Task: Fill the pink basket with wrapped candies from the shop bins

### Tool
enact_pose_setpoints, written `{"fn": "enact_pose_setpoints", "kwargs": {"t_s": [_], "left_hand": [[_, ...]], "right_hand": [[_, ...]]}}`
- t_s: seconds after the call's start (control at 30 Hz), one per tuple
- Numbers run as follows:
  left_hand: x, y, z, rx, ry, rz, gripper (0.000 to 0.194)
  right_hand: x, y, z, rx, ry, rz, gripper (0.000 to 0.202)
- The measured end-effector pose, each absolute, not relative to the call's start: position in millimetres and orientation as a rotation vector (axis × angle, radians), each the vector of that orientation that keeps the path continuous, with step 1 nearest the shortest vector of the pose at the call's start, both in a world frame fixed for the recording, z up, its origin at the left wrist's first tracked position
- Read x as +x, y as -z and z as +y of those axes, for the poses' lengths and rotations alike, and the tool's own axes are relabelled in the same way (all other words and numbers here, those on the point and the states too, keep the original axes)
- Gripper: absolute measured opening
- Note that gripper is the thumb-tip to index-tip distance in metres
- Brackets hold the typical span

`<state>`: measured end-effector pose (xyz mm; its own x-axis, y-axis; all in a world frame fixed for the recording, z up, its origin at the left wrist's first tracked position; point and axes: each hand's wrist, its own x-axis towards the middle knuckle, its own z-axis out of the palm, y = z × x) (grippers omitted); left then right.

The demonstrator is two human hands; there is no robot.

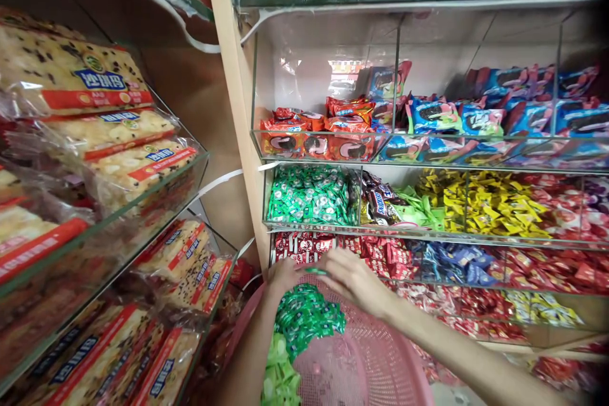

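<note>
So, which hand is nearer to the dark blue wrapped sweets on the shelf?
Right. The right hand is at the pink basket, to the left of the dark blue wrapped sweets and apart from them; the left hand is farther left, also at the basket.

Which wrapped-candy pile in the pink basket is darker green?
The far pile, closest to the left hand and right hand; the near pile is pale lime green.

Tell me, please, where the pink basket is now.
In the head view, the pink basket is at the bottom centre, below the left hand and right hand, with green packets towards its left side.
</note>
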<state>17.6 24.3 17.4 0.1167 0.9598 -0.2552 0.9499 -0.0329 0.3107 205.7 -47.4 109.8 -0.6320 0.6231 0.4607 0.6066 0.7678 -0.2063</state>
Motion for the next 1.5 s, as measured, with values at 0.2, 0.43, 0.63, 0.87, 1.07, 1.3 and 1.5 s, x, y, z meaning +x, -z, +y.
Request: {"fn": "enact_pose_setpoints", "kwargs": {"t_s": [0.2, 0.43, 0.63, 0.87, 1.07, 1.3, 1.5], "left_hand": [[15.7, -14.1, 24.9, 2.042, -0.106, 1.841, 0.072], [14.9, -15.5, 24.3, 2.044, -0.111, 1.838, 0.070], [15.4, -17.3, 24.1, 2.063, -0.112, 1.824, 0.070], [14.9, -16.6, 24.5, 2.061, -0.090, 1.815, 0.069], [14.7, -16.1, 24.1, 2.074, -0.099, 1.809, 0.069], [15.9, -17.6, 23.2, 2.071, -0.093, 1.822, 0.068], [15.8, -21.2, 21.6, 2.064, -0.081, 1.818, 0.067]], "right_hand": [[231.1, -11.6, -61.6, -1.251, 0.223, -2.681, 0.019], [224.3, 12.2, -47.6, -1.459, 0.201, -2.860, 0.033], [215.9, 22.8, -42.9, -1.597, 0.025, -2.881, 0.051], [219.7, 14.9, -50.5, -1.665, -0.207, -2.809, 0.046], [221.9, 1.3, -59.3, -1.648, -0.310, -2.802, 0.038], [220.4, -0.2, -59.6, -1.642, -0.336, -2.781, 0.031], [207.8, 2.2, -45.1, -1.634, -0.208, -2.782, 0.032]]}}
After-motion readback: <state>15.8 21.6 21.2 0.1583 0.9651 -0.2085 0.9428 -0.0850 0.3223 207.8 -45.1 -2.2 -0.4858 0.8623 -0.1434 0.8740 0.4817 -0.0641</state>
